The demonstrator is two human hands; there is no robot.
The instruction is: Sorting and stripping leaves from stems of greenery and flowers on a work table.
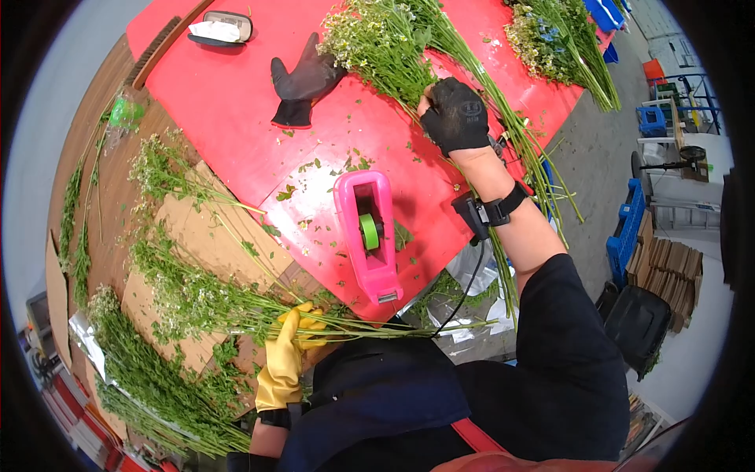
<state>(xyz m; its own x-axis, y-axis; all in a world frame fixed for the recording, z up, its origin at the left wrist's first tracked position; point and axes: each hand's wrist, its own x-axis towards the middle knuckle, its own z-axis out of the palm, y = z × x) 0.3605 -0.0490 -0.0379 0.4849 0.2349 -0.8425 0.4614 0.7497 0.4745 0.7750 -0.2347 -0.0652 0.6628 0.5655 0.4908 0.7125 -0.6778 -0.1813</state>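
Observation:
My left hand [292, 348], in a yellow rubber glove, grips a bunch of long-stemmed white flowers [206, 301]. Its blooms point left, and the stems run right across the front of my body. At the upper right my right hand [457, 115], in a black fingerless-looking work glove, is closed around the stems of another leafy white-flower bunch [377, 50] on the red tabletop [236, 130]. Between the hands stands a pink tape dispenser [386, 271] with a roll of green tape [369, 231]. A loose dark work glove [308, 79] lies beside the right-hand bunch.
An open glasses case [221, 29] and a wooden-backed brush [171, 44] lie at the far left. More cut flowers [159, 377] rest on cardboard [194, 224] at left; another bunch [554, 47] is far right. A black bin [636, 330] and blue pallet [625, 230] stand beyond.

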